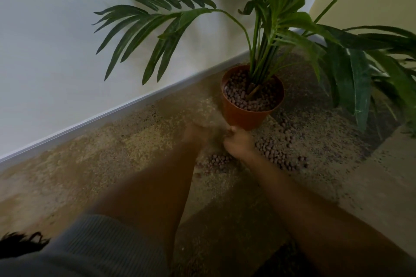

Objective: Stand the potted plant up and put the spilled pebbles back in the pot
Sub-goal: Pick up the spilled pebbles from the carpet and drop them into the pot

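Carpet point(101, 171) meets a white wall point(56, 51). Beside it the pot point(245, 117) stands upright, pebbles point(276, 153) strewn at its base. Left hand point(194, 134) is blurred, its fingers unreadable. Right hand point(238, 144) curls tight; anything inside is hidden.

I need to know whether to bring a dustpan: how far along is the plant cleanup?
The pot already stands upright by the wall, with many pebbles in it around the stems. Both hands, left hand and right hand, are low on the carpet beside its base, blurred, apparently gathering. Still left: the spilled pebbles scattered on the carpet in front and to the right.
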`<state>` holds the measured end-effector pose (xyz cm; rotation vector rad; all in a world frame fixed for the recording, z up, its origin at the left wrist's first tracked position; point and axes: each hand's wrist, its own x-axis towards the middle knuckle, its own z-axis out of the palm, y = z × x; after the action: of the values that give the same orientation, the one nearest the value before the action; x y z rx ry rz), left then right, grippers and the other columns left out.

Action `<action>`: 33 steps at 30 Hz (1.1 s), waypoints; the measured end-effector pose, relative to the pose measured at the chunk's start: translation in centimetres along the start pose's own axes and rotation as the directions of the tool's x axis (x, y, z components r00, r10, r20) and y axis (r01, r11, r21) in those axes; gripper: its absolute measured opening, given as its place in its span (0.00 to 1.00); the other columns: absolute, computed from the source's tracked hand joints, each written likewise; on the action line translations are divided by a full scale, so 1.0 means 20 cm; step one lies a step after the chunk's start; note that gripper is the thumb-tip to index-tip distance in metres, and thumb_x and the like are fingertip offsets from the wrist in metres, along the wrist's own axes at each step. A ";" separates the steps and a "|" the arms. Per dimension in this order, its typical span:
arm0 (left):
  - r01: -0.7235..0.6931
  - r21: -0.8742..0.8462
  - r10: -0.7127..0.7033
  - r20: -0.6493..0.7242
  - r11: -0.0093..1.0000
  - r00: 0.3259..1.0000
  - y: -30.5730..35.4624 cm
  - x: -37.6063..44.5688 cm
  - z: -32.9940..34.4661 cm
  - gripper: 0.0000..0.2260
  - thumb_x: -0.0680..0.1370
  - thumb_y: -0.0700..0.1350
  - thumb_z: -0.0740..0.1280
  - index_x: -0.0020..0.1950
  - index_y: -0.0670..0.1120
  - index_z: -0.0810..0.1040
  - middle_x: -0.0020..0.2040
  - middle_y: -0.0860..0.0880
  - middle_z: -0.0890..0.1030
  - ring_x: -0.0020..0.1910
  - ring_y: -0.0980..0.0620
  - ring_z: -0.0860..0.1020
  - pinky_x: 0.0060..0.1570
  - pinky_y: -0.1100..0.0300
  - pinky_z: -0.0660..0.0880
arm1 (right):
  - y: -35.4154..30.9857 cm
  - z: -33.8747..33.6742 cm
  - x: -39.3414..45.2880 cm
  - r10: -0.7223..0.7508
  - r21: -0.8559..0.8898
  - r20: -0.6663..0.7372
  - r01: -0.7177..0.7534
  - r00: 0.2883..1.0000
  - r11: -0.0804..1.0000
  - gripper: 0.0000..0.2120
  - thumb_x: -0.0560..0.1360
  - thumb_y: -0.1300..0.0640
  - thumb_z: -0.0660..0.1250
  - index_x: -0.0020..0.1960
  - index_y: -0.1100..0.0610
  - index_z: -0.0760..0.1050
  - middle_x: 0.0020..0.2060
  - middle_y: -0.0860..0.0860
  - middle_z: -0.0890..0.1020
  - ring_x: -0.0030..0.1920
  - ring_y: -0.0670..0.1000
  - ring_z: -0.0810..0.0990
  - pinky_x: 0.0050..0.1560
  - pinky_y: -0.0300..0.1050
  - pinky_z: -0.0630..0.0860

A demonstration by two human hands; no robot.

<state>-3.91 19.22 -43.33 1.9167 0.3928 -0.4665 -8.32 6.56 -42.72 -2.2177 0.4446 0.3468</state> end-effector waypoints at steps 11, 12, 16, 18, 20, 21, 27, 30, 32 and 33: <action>-0.201 0.690 0.144 0.141 0.695 0.980 -0.21 0.10 0.00 0.29 0.74 0.46 0.67 0.74 0.46 0.63 0.72 0.41 0.65 0.69 0.38 0.67 0.64 0.49 0.69 | 0.21 0.09 0.14 -0.114 -0.580 0.143 0.177 0.983 0.795 0.30 0.80 0.43 0.58 0.78 0.54 0.57 0.77 0.57 0.56 0.77 0.62 0.52 0.75 0.57 0.60; -0.252 0.712 0.184 0.174 0.655 0.968 -0.21 0.13 0.01 0.30 0.74 0.44 0.66 0.75 0.46 0.62 0.74 0.42 0.63 0.70 0.39 0.65 0.66 0.49 0.67 | 0.21 0.10 0.15 -0.113 -0.593 0.156 0.185 0.981 0.783 0.30 0.80 0.43 0.57 0.78 0.53 0.58 0.77 0.56 0.57 0.77 0.62 0.53 0.74 0.57 0.61; -0.444 0.784 0.313 0.331 0.434 0.890 -0.16 0.20 0.05 0.33 0.76 0.43 0.64 0.78 0.46 0.54 0.79 0.45 0.54 0.76 0.42 0.56 0.69 0.46 0.66 | 0.21 0.12 0.17 -0.166 -0.649 0.197 0.256 0.966 0.717 0.27 0.81 0.42 0.54 0.76 0.53 0.62 0.76 0.57 0.58 0.75 0.63 0.56 0.71 0.58 0.64; -0.469 0.791 0.323 0.359 0.394 0.876 -0.14 0.22 0.08 0.32 0.78 0.46 0.63 0.79 0.47 0.53 0.79 0.46 0.51 0.78 0.43 0.51 0.71 0.44 0.63 | 0.21 0.13 0.17 -0.190 -0.677 0.207 0.280 0.960 0.680 0.26 0.80 0.43 0.55 0.74 0.53 0.64 0.75 0.58 0.58 0.75 0.64 0.56 0.70 0.59 0.65; -0.486 0.797 0.316 0.386 0.359 0.867 -0.14 0.26 0.12 0.30 0.79 0.50 0.61 0.79 0.46 0.54 0.79 0.45 0.52 0.78 0.43 0.51 0.73 0.43 0.58 | 0.23 0.13 0.18 -0.215 -0.692 0.206 0.297 0.955 0.657 0.25 0.80 0.43 0.55 0.73 0.52 0.66 0.75 0.58 0.58 0.74 0.64 0.54 0.69 0.59 0.66; -0.489 0.808 0.298 0.402 0.329 0.866 -0.15 0.28 0.14 0.29 0.79 0.51 0.60 0.78 0.46 0.55 0.79 0.45 0.53 0.78 0.43 0.52 0.73 0.43 0.58 | 0.24 0.14 0.18 -0.224 -0.690 0.203 0.302 0.953 0.658 0.24 0.80 0.43 0.55 0.73 0.51 0.66 0.75 0.58 0.59 0.74 0.64 0.54 0.69 0.59 0.66; -0.458 0.805 0.378 0.318 0.376 0.870 -0.19 0.29 0.15 0.18 0.80 0.45 0.60 0.68 0.42 0.70 0.67 0.44 0.72 0.62 0.45 0.75 0.60 0.54 0.73 | 0.28 0.14 0.20 -0.290 -0.639 0.151 0.317 0.945 0.701 0.22 0.80 0.47 0.55 0.73 0.51 0.67 0.74 0.56 0.61 0.73 0.62 0.57 0.69 0.57 0.67; -0.410 0.813 0.373 0.260 0.413 0.891 -0.23 0.25 0.12 0.13 0.80 0.40 0.59 0.64 0.42 0.73 0.64 0.43 0.74 0.59 0.46 0.77 0.57 0.55 0.74 | 0.30 0.14 0.20 -0.309 -0.611 0.144 0.331 0.940 0.719 0.21 0.81 0.50 0.55 0.71 0.53 0.69 0.74 0.57 0.62 0.72 0.62 0.58 0.68 0.55 0.67; -0.434 0.779 0.396 0.261 0.453 0.881 -0.27 0.26 0.10 0.13 0.80 0.38 0.60 0.64 0.42 0.73 0.65 0.44 0.72 0.60 0.45 0.77 0.57 0.55 0.74 | 0.31 0.15 0.19 -0.318 -0.593 0.137 0.335 0.938 0.732 0.20 0.81 0.51 0.55 0.71 0.54 0.69 0.73 0.57 0.63 0.71 0.61 0.59 0.67 0.55 0.68; -0.449 0.762 0.406 0.267 0.466 0.874 -0.27 0.26 0.09 0.12 0.80 0.38 0.60 0.63 0.43 0.74 0.65 0.44 0.71 0.60 0.45 0.76 0.58 0.55 0.73 | 0.32 0.15 0.18 -0.325 -0.592 0.131 0.337 0.936 0.732 0.20 0.81 0.51 0.54 0.71 0.55 0.69 0.72 0.57 0.64 0.71 0.61 0.59 0.66 0.55 0.69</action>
<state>-2.27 19.88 -50.89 2.7838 -0.4645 -0.3675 -8.05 4.40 -50.32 -2.8594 -0.1172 0.3468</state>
